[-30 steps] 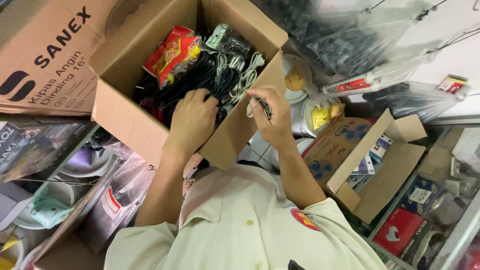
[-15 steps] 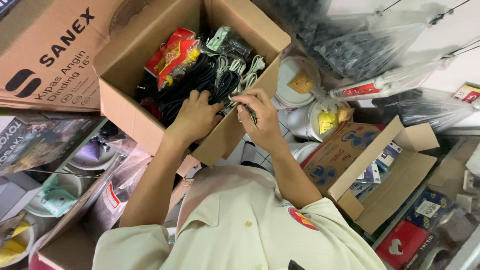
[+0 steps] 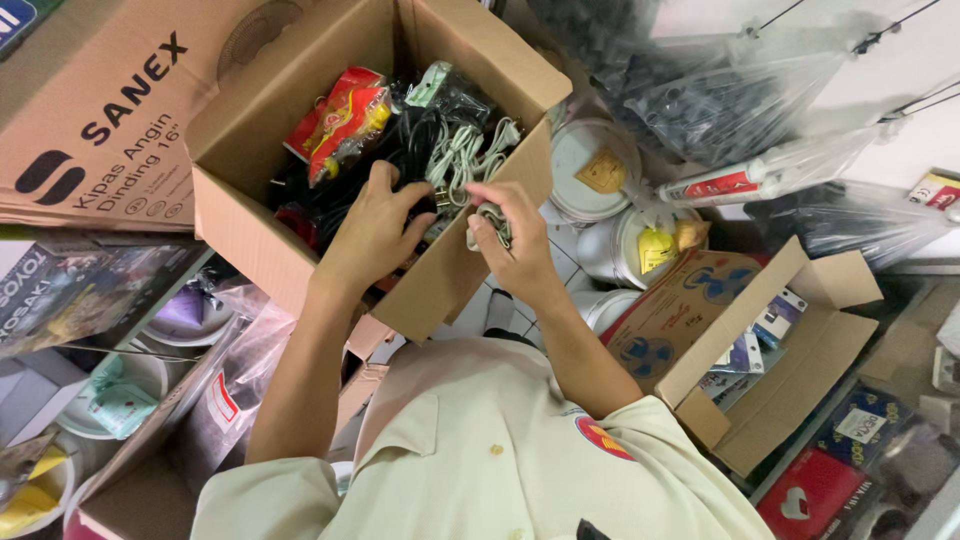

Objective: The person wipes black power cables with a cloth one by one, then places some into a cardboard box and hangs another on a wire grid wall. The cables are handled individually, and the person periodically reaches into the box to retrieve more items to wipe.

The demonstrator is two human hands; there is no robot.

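An open cardboard box (image 3: 250, 235) is tilted toward me, packed with black cables (image 3: 400, 150), pale coiled cables (image 3: 462, 152) and a red and yellow packet (image 3: 342, 118). My left hand (image 3: 372, 228) reaches over the box's near wall, its fingers resting on the black cables. My right hand (image 3: 515, 245) is at the box's near corner, pinching a small coiled grey cable bundle (image 3: 493, 218) between thumb and fingers. The two hands are close together, almost touching. My cream shirt fills the bottom of the view.
A large printed cardboard box (image 3: 90, 110) lies to the left. White lidded buckets (image 3: 598, 160) stand beyond the cable box. A smaller open carton (image 3: 770, 360) with little boxes sits at the right. Plastic bags (image 3: 700, 90) and a sealant tube (image 3: 735, 182) hang above it.
Both hands have moved a little left along the box's near edge. My right hand now holds the small cable bundle up by the box corner, closer to my left hand.
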